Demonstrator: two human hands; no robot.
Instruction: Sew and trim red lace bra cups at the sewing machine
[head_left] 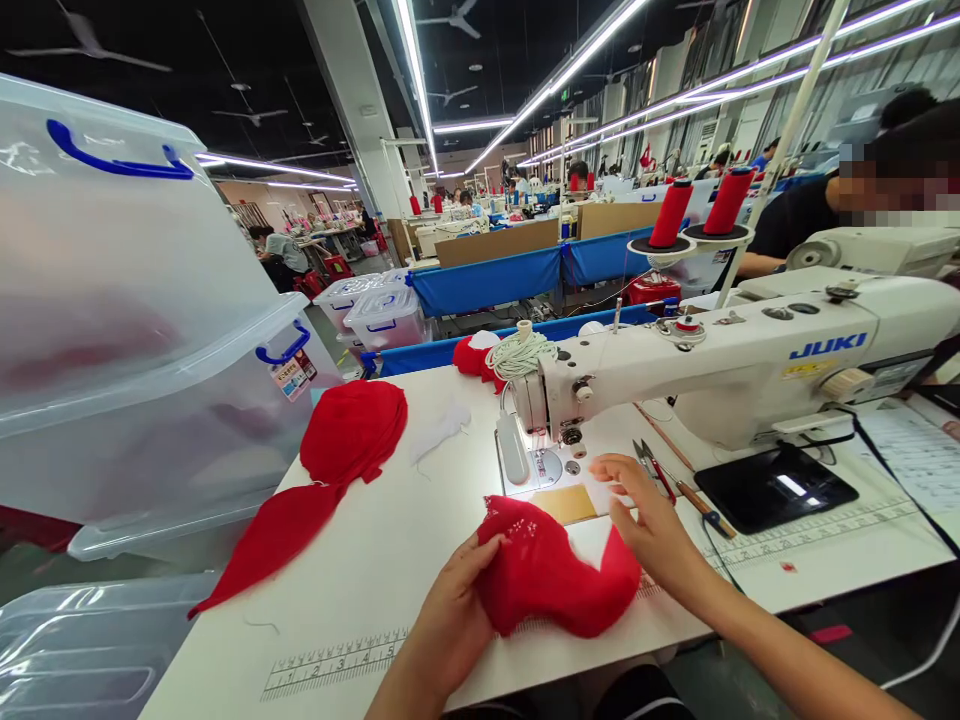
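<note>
My left hand point(459, 605) grips the left end of a red bra cup point(555, 580), a curved cloth piece with a lacy patch near my thumb. The cup is raised at the table's front edge, before the sewing machine point(675, 350). My right hand point(637, 515) is at the cup's right end, fingers spread and apart, just right of the needle plate point(546, 467). Whether its thumb touches the cloth I cannot tell. A tan plate point(564, 504) lies on the machine bed behind the cup. Thread snips point(654, 468) lie beyond my right hand.
To the left is a pile of red pieces point(352, 430), with a red tail point(266, 545) hanging over the table edge. Clear plastic boxes point(135, 280) are stacked at far left. A black phone point(776, 488) lies under the machine arm. Across from it sits a co-worker point(802, 215).
</note>
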